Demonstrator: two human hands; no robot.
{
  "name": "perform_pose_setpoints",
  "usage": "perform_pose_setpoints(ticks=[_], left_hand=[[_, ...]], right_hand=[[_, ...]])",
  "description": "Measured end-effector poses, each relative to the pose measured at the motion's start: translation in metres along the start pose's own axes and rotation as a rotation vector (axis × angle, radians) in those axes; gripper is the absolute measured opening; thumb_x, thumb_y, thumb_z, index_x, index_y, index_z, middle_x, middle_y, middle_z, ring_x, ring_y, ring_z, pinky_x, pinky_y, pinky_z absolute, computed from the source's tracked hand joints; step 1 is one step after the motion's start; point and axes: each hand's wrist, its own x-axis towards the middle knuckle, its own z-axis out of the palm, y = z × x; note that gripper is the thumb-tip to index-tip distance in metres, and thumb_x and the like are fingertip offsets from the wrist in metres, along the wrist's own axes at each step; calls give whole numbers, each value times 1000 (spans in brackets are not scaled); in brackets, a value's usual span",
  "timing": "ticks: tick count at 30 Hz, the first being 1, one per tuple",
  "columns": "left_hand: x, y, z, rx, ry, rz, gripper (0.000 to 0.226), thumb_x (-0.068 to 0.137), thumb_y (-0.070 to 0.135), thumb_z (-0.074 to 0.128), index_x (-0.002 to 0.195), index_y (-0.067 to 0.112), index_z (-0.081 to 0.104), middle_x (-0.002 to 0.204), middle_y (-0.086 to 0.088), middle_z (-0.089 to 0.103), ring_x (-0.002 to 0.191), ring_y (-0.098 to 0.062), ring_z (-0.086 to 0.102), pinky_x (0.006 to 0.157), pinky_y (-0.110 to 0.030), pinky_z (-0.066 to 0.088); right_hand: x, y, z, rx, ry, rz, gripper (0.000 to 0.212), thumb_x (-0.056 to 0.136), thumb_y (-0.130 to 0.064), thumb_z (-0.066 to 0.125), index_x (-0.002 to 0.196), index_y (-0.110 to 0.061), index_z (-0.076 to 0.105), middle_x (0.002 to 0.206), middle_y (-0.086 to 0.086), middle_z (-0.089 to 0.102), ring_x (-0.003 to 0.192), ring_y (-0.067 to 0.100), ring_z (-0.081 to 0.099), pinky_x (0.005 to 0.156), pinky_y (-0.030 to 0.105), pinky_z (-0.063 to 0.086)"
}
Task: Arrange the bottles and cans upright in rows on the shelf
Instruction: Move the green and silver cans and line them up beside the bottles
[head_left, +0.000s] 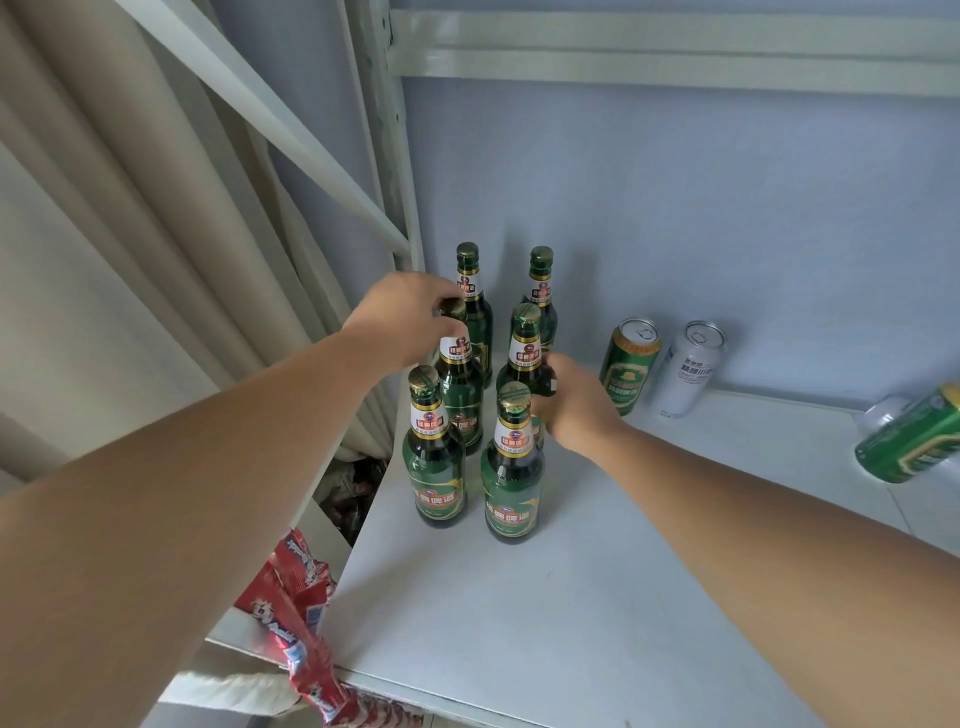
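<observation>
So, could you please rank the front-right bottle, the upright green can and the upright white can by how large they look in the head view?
1. Front-right bottle, clearly largest; it is also nearest the camera.
2. Upright green can and upright white can look about alike, so I would not rank them.

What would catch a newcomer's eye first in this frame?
Six green glass beer bottles stand upright in two columns at the left rear of the white shelf. The left hand grips the cap of the middle-left bottle while the right hand touches the middle-right one. To the right, a green can and a white can stand by the wall, and another green can lies tipped at the far edge.
</observation>
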Motion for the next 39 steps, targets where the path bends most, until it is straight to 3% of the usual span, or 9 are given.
perform_pose_setpoints(ticks=[8,13,21,26,28,31,34,37,39], left_hand=[[1,-3,-2,34,0,3,41,94,31,70,134,29,64,119,0,70,102,-23,65,87,-33,53],[1,-2,2,45,4,19,43,95,31,69,137,29,62,121,0,68,99,-21,64,81,-29,50],[-2,6,-6,-33,-45,-12,54,91,37,73,142,28,56,136,4,64,114,-19,64,98,-33,48],[-11,36,-17,-41,34,95,48,94,41,67,140,28,57,137,10,61,122,-14,60,101,-33,46],[-14,56,-20,-54,26,155,47,94,43,68,138,30,57,137,12,61,122,-13,59,100,-31,46],[-20,92,-17,-52,-4,263,49,94,43,67,139,29,58,139,12,59,127,-12,55,98,-26,41],[-30,130,-3,-12,-44,371,49,93,44,67,139,28,58,145,10,55,132,-12,51,101,-24,35],[-43,168,18,8,-83,442,49,93,45,66,139,29,57,146,10,53,133,-12,49,98,-22,32],[-52,193,34,12,-113,478,49,93,45,67,138,29,58,143,8,55,131,-14,51,97,-23,34]], right_hand=[[0,0,2,27,2,-3,36,90,-29,70,123,-20,59,118,-1,69,109,22,63,84,32,44],[-2,1,2,46,0,10,46,90,-30,71,133,-21,56,127,-1,67,115,21,62,86,31,42],[-18,2,-16,-2,-54,-16,47,96,-27,68,139,-14,53,139,7,61,126,28,58,91,31,40],[-40,17,-44,-97,-36,47,68,95,-44,66,151,-13,41,154,6,48,139,25,48,111,38,40],[-53,24,-61,-111,-18,73,68,92,-49,66,148,-16,46,150,4,52,136,23,51,110,39,44],[-75,35,-90,-118,43,103,46,91,-48,67,127,-19,60,124,-1,67,117,21,63,95,39,53],[-97,51,-121,-139,92,120,30,93,-44,65,111,-21,62,106,-5,62,103,20,59,84,33,45],[-121,71,-153,-166,117,154,54,94,-46,65,137,-16,55,140,2,58,130,21,54,100,32,43],[-138,88,-174,-191,138,171,58,94,-47,65,140,-15,52,143,2,56,132,20,53,102,31,42]])
